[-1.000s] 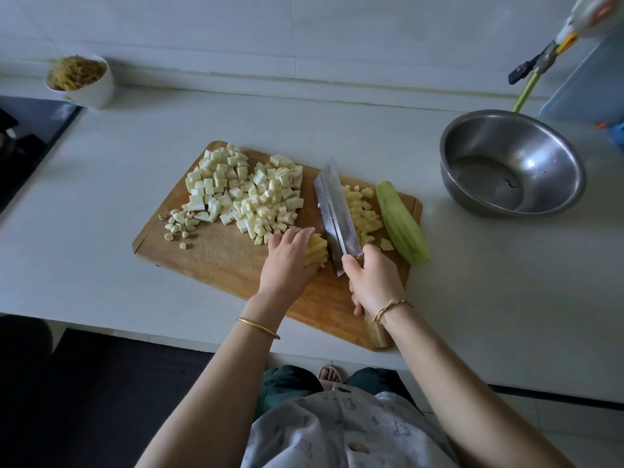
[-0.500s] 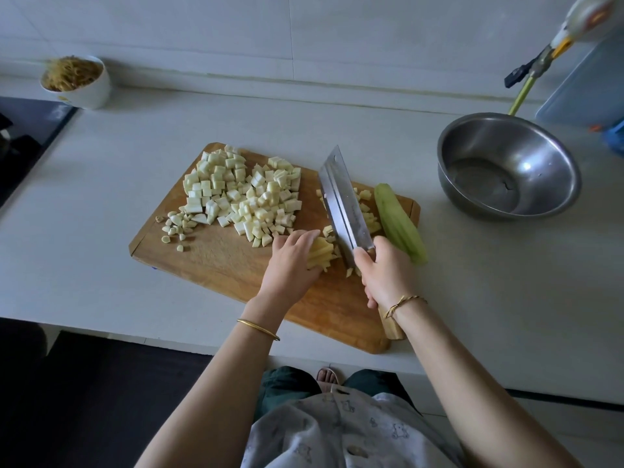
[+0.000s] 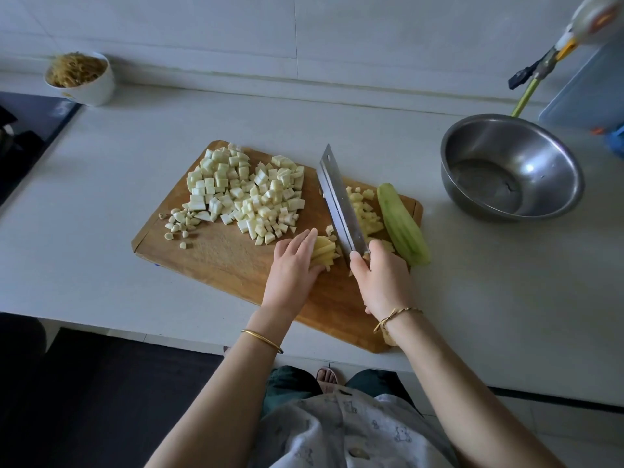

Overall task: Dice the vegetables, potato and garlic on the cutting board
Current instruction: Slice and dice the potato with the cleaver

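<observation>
Domestic kitchen. The setting is identified by a pale, smooth countertop (image 3: pixel 101 204) backed by a wall of large light-grey tiles (image 3: pixel 202 25), and a black glass cooktop (image 3: pixel 30 130) is seen at the left edge. Food preparation is indicated by a rectangular wooden cutting board (image 3: pixel 216 255), on which pale diced vegetable cubes (image 3: pixel 250 194) are heaped beside a broad steel cleaver (image 3: pixel 337 197). A round stainless-steel mixing bowl (image 3: pixel 553 170) and a small white ceramic bowl of brownish strands (image 3: pixel 96 86) are placed on the same surface.

A steel bowl (image 3: pixel 511 168) sits right of the counter (image 3: pixel 101 184); a white cup (image 3: pixel 82 79) of noodles far left.
</observation>
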### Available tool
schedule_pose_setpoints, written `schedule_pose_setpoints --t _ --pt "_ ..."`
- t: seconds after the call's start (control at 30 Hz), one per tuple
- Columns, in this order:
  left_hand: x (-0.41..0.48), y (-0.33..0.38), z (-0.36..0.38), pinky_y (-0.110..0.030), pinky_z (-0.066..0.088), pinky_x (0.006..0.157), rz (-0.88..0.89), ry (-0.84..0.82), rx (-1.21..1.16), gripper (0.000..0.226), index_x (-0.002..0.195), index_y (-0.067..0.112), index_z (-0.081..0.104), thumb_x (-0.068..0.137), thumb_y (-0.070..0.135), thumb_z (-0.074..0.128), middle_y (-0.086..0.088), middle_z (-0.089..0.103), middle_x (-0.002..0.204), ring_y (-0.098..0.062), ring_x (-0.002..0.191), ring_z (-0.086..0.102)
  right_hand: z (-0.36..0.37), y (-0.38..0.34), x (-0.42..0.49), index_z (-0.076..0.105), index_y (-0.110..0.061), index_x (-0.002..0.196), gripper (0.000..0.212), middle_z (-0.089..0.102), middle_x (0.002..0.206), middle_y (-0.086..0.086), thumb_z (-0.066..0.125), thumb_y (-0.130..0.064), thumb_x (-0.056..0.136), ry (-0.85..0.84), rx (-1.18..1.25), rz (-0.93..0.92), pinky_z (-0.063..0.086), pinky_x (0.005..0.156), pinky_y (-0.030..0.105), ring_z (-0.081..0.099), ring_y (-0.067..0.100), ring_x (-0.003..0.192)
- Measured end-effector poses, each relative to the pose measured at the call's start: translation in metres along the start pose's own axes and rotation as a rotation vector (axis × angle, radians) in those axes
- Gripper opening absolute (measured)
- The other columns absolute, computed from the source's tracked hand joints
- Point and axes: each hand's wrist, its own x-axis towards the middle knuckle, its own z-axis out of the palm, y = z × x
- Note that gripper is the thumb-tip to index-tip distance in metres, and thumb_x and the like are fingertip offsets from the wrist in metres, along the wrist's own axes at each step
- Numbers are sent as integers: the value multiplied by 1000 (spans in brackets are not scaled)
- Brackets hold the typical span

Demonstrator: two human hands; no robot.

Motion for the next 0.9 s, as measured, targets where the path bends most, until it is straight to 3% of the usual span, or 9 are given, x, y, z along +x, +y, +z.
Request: schedule_pose_setpoints --t 0.13,0.23,0.37,0.43,0.63,0.73,0.83,0.9 --pt "-4 -1 6 -48 44 98 60 80 68 59 137 6 49 83 13 71 -10 50 140 -38 120 46 -9 -1 -5 43 -14 80 25 49 61 -2 47 -31 98 8 37 -39 56 55 43 50 18 49" --pt "-6 -3 12 -46 51 89 114 141 167 54 129 2 57 80 14 75 -15 56 134 -38 109 55 -9 -3 -7 39 -18 75 28 49 63 -2 46 -32 98 -31 15 -49 55 55 41 48 17 50" --pt "-4 -6 20 -41 52 87 155 198 233 50 125 0 60 79 15 75 -18 59 129 -34 104 59 -6 -7 -7 32 -23 70 33 49 66 -3 43 -32 99 -82 -59 -23 53 52 37 51 17 51" --pt "-4 -8 24 -39 52 86 161 214 261 51 124 0 60 78 14 77 -18 60 127 -32 103 60 -6 -9 -7 30 -23 69 34 48 67 -3 42 -31 100 -87 -74 0 55 55 41 54 22 57" --pt "-3 -14 31 -39 52 91 172 196 321 58 126 1 58 74 7 81 -18 60 127 -32 108 59 -1 -20 -6 47 -10 96 20 62 96 10 39 -27 101 -109 -163 9 50 66 36 63 30 85" --pt "-3 -15 32 -39 50 94 172 186 328 57 128 2 56 77 7 79 -17 58 129 -32 112 58 5 -21 -7 45 -10 95 21 63 98 11 37 -28 102 -141 -165 58 54 70 43 64 32 86" --pt "-4 -16 33 -39 50 94 168 189 313 58 128 2 57 75 7 80 -17 59 128 -32 112 58 11 -20 -8 46 -9 99 22 62 102 12 37 -28 102 -141 -176 88 48 67 35 62 30 89" --pt "-4 -16 32 -40 50 93 162 189 302 58 128 2 57 74 7 80 -17 59 128 -33 111 58 15 -20 -7 47 -7 100 24 61 103 13 37 -29 102 -138 -162 108 51 69 38 62 31 88"
